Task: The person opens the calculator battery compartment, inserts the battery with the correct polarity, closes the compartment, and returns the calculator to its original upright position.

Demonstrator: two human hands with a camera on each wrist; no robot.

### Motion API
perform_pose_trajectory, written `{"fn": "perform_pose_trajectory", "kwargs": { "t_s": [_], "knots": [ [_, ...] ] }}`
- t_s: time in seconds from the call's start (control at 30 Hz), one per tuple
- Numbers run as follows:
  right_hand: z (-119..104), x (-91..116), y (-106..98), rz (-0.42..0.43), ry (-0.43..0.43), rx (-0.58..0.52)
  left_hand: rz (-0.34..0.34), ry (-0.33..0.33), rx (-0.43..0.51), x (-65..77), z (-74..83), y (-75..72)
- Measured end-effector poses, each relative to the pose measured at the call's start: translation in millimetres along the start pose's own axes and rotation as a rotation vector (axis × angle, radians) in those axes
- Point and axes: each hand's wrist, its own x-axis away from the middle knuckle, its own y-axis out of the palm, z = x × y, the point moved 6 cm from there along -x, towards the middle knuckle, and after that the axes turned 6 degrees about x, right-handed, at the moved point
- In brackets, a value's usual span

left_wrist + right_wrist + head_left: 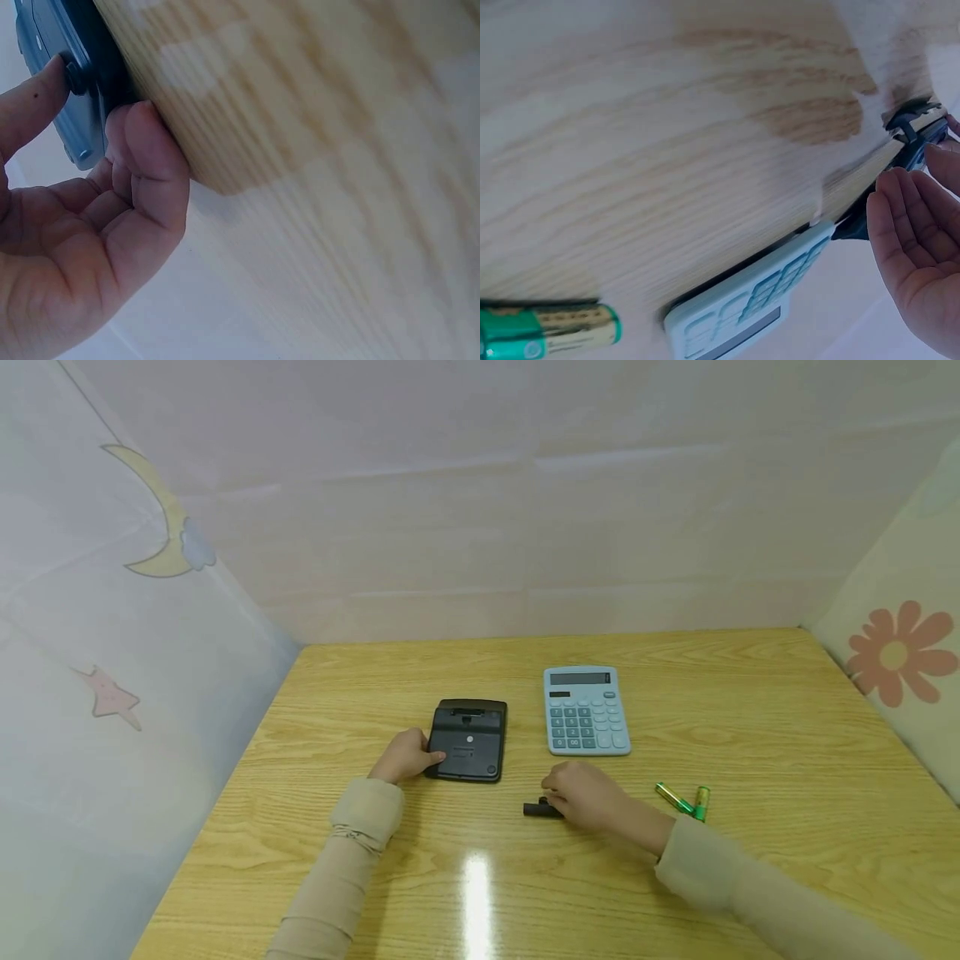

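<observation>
A black calculator [467, 743] lies face down on the table, a slot-like recess near its far edge. My left hand [405, 756] grips its left side, thumb on top and curled fingers at the lower edge, as the left wrist view shows [82, 67]. Just right of it, a small black plastic piece [536, 809] lies on the table, partly hidden by my right hand [588, 793]. In the right wrist view, the loosely bent fingers [900, 225] appear apart from that black piece [911, 114], with nothing visible between them.
A light blue calculator [587, 710] lies face up behind my right hand. Two green and gold batteries [674, 797] lie by the right sleeve, one also visible in the right wrist view. Patterned cloth walls [525, 543] border the wooden table [750, 718] at the back and sides.
</observation>
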Motion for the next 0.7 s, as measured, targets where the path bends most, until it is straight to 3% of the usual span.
{"fn": "perform_pose_trajectory", "kwargs": {
  "t_s": [0.23, 0.47, 0.7],
  "knots": [
    [13, 13, -7, 0.003, 0.071, -0.007, -0.002, 0.017, 0.009, 0.6, 0.4, -0.2],
    [25, 26, -15, -0.048, 0.163, -0.042, -0.002, 0.018, 0.017, -0.6, -1.6, -0.4],
    [37, 39, -21, -0.065, 0.196, -0.032, -0.008, 0.021, 0.017, -1.1, -2.8, 0.8]
  ]
}}
